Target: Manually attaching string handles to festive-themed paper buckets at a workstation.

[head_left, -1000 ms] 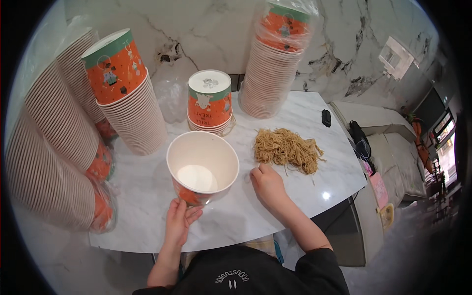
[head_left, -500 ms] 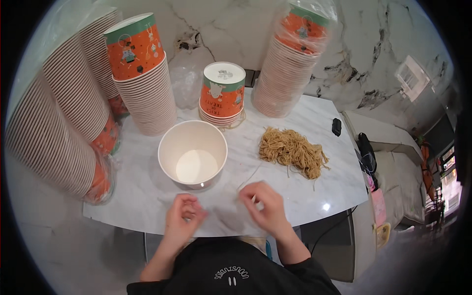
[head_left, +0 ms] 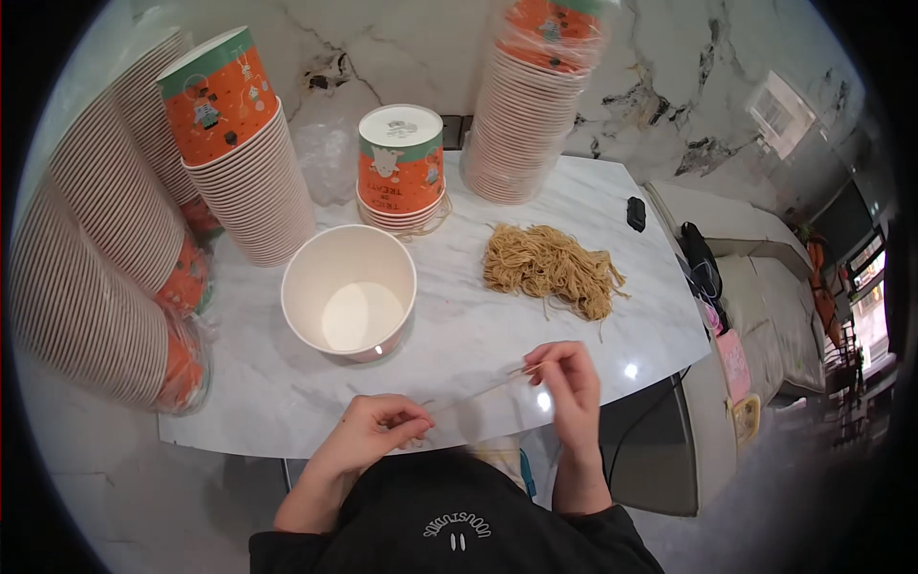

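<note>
A thin pale string (head_left: 490, 387) runs taut between my two hands, near the table's front edge. My left hand (head_left: 381, 430) pinches one end between thumb and fingers. The other end sits in the pinch of my right hand (head_left: 568, 383), held a little higher and farther to the right. Just beyond my left hand stands a white-lined paper bucket (head_left: 335, 263), upright with its mouth up; nothing shows inside it. A loose heap of tan strings (head_left: 553, 271) lies on the table beyond my right hand.
Tall stacks of nested paper buckets (head_left: 253, 201) crowd the left side. Upside-down orange and green buckets (head_left: 402, 182) stand at the back, beside a plastic-wrapped stack (head_left: 526, 124). A small black object (head_left: 636, 214) lies on the marble-look table (head_left: 459, 335) at right, near a sofa (head_left: 755, 297).
My hands have drawn apart, the right one moving right, and a string is now stretched between them. The view has shifted slightly, so the table's things sit farther left.
</note>
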The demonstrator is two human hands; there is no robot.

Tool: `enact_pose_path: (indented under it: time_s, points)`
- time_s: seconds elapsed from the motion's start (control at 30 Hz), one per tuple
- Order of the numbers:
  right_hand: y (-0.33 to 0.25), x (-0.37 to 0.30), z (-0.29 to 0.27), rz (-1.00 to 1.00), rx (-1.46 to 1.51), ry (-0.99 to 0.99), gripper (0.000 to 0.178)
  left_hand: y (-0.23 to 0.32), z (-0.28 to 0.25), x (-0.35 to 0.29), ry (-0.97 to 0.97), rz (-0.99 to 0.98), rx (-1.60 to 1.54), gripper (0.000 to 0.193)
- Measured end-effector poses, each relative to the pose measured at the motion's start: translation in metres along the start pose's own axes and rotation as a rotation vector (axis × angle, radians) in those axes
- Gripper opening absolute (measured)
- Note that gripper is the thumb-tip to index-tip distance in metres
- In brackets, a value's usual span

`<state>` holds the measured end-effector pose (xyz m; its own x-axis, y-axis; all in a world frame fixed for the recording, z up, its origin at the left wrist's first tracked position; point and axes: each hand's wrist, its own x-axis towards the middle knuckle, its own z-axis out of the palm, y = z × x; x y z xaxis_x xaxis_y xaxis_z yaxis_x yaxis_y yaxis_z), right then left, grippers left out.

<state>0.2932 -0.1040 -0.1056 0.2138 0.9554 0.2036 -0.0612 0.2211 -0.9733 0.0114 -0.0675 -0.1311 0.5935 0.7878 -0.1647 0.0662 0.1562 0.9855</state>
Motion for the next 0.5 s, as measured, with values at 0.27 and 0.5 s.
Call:
enact_pose_path:
  time_s: [0.27,0.5]
  points:
    - [0.009,0.020,-0.017,-0.194,-0.351,0.208,0.004,-0.001,-0.048,-0.020,0.074,-0.010,0.186,0.012]
    - [0.019,0.006,0.029,-0.133,0.188,-0.236,0.011,0.034,-0.030,-0.012,0.105,0.125,0.386,0.024]
